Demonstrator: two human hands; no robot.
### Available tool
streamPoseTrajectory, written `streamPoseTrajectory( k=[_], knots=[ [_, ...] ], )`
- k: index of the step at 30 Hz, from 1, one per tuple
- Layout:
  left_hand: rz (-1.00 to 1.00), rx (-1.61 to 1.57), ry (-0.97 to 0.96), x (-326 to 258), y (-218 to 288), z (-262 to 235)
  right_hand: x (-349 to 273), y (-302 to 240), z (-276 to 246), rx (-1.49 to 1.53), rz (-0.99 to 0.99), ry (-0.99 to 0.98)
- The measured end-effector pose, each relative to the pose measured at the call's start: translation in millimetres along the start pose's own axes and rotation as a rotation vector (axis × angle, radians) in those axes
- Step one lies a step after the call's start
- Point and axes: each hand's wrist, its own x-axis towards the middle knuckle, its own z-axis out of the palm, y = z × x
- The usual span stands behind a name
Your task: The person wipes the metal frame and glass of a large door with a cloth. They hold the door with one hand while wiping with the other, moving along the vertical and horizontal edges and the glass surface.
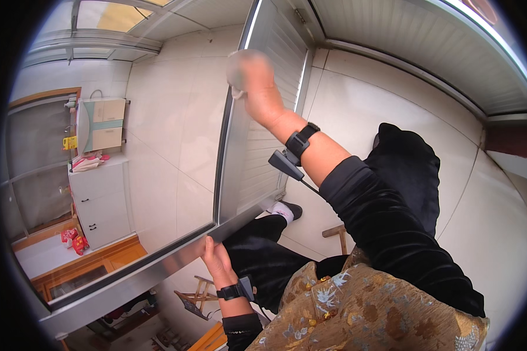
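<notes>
In front of me a door with a silver metal frame (233, 169) and a large glass pane (173, 131) stands swung out. My right hand (260, 88) is raised and closed around a pale, crumpled cloth (236, 92), pressed to the upright of the frame. A blur covers part of these fingers and the cloth. Lower down, my left hand (216, 257) grips the edge of the same door frame; its fingertips are partly hidden. Each wrist wears a black strap (298, 142) with a small dark device.
Past the glass are a white cabinet (102, 202), a light wall-mounted unit (106, 123), and red packages (75, 241) by orange wood furniture. A folding wooden stool (200, 295) stands below my left arm. Ribbed panels (416, 47) line the far right, above pale floor tiles (348, 111).
</notes>
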Motion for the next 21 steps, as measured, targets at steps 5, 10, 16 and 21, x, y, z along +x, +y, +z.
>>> streamPoseTrajectory(
  k=[5,10,16,21],
  knots=[
    [-0.037,0.054,0.005,-3,5,6,52,40,4,-0.395,-0.014,0.225],
    [-0.009,0.051,-0.013,-2,5,10,112,75,-24,-0.336,0.359,0.087],
    [-0.091,0.093,-0.001,-6,12,9,72,52,-18,-0.277,0.285,0.116],
    [-0.054,0.046,-0.002,5,-7,-17,5,31,5,-0.154,0.003,0.073]
  ],
)
